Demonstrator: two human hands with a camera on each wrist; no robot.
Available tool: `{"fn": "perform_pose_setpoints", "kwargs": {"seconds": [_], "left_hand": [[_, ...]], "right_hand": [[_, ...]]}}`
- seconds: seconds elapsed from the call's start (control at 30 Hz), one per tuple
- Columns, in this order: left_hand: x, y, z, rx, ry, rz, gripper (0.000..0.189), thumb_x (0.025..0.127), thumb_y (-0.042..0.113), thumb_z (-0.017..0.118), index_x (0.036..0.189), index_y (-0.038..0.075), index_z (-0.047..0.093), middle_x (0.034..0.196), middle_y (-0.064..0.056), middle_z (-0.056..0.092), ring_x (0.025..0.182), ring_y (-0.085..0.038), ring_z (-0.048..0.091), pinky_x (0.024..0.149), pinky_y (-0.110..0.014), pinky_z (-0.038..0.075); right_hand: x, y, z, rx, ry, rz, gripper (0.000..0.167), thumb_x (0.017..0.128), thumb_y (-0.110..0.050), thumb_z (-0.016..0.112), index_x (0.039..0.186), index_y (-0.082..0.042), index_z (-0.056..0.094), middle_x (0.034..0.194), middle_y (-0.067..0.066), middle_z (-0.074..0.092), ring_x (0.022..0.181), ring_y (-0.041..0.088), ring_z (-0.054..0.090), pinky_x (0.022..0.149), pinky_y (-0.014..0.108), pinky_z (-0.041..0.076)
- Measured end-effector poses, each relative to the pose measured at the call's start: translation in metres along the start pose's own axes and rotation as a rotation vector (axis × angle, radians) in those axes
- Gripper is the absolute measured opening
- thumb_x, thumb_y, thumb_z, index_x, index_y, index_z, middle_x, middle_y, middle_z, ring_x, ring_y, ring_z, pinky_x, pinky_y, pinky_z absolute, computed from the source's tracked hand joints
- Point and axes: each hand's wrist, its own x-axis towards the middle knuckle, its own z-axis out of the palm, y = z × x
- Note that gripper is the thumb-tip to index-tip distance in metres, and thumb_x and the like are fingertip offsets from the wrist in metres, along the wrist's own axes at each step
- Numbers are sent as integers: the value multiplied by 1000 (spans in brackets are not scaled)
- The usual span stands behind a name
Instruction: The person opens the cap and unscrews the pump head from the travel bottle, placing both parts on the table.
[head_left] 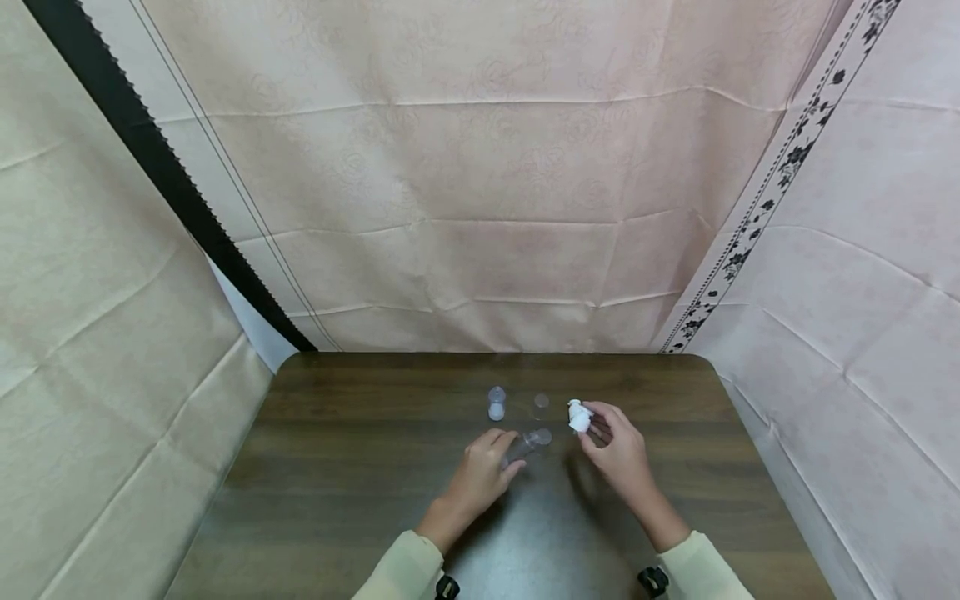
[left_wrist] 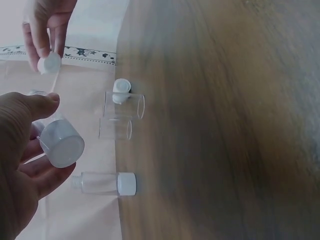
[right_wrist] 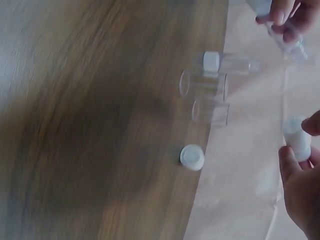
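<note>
My left hand (head_left: 480,477) grips a small clear bottle (left_wrist: 62,143) that has a frosted white end. The bottle is tilted, with the frosted end turned away from the palm. In my right hand (head_left: 621,454), the fingers and thumb pinch a small white pump top (right_wrist: 298,141); its details are blurred. Close to that hand a second white pump top (right_wrist: 192,157) stands on the table. Between the hands, farther back, are two clear cylindrical covers (right_wrist: 204,85). Another clear bottle (left_wrist: 100,183) with a white base stands upright to their left.
A brown wood-grain table (head_left: 337,442) lies under everything, its far edge just behind the bottles. Pale cloth (head_left: 480,183) hangs behind the table, and more cloth (head_left: 862,292) hangs at the sides.
</note>
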Motion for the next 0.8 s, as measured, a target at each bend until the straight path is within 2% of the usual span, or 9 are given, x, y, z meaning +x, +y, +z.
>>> {"fn": "perform_pose_setpoints", "kwargs": {"seconds": [0.1, 0.27, 0.37, 0.57, 0.8], "left_hand": [[-1, -2, -3, -6, 3, -8, 42, 79, 21, 91, 113, 4, 73, 102, -5, 71, 89, -15, 72, 76, -27, 60], [-2, -5, -8, -16, 19, -3, 42, 79, 20, 91, 113, 4, 73, 102, -6, 71, 88, -16, 72, 76, -25, 60], [-3, -8, -8, -22, 24, -4, 42, 79, 19, 92, 113, 3, 73, 103, -7, 71, 88, -16, 72, 76, -25, 60], [-5, -13, -8, -19, 24, -5, 43, 78, 20, 92, 114, 4, 73, 103, -7, 72, 89, -16, 72, 76, -26, 61], [-6, -16, -10, -36, 28, -4, 43, 79, 17, 91, 115, 2, 72, 105, -8, 72, 91, -17, 73, 78, -25, 61]], "right_hand": [[3, 8, -5, 4, -56, -1, 47, 77, 16, 79, 122, 10, 66, 121, 23, 65, 103, 40, 72, 87, 28, 59], [8, 20, -10, -23, -153, 23, 45, 80, 12, 79, 123, 7, 67, 122, 21, 65, 105, 38, 71, 87, 36, 60], [12, 28, -10, -63, -215, 38, 44, 81, 10, 79, 123, 6, 67, 121, 20, 65, 105, 36, 71, 87, 37, 61], [14, 40, -8, -126, -342, 132, 42, 84, 6, 76, 125, 2, 67, 118, 17, 67, 104, 31, 72, 86, 34, 61], [13, 54, -3, -130, -441, 234, 43, 85, 5, 77, 127, 1, 68, 118, 15, 70, 100, 25, 72, 83, 32, 61]]}}
